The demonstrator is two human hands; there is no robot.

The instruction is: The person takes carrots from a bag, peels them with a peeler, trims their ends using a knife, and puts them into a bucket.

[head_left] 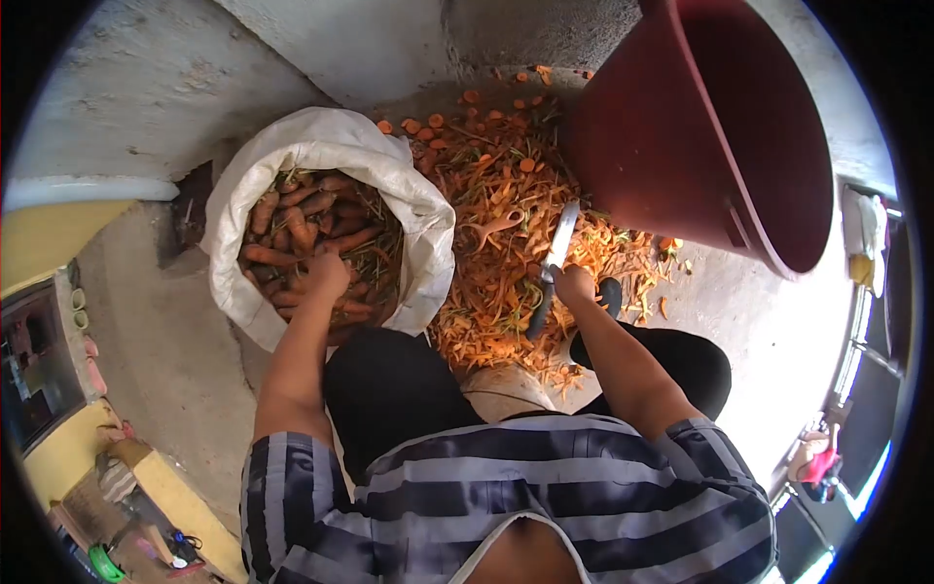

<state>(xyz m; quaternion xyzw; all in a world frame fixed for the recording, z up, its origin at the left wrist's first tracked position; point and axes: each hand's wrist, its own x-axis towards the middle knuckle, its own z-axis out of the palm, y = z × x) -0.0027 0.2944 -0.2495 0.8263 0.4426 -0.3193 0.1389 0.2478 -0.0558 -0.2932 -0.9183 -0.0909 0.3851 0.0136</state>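
My left hand (329, 275) reaches into an open white sack (423, 209) full of unpeeled carrots (268, 255). Its fingers are closed at the end of one carrot (302, 230); the fingertips are partly hidden. In my right hand (574, 282) is a knife (562, 234), gripped by the handle, its broad pale blade pointing away from me. The knife is above a heap of orange carrot peelings (486, 321) on the floor. On that heap, left of the blade, lies an orange loop-shaped tool (501, 224) that resembles a peeler.
A large dark red tub (647, 127) stands tilted in view behind the peelings, at the right. Round carrot slices (436, 121) lie near the wall (370, 49). Bare concrete floor (146, 292) shows left of the sack. Household items sit at the lower left edge.
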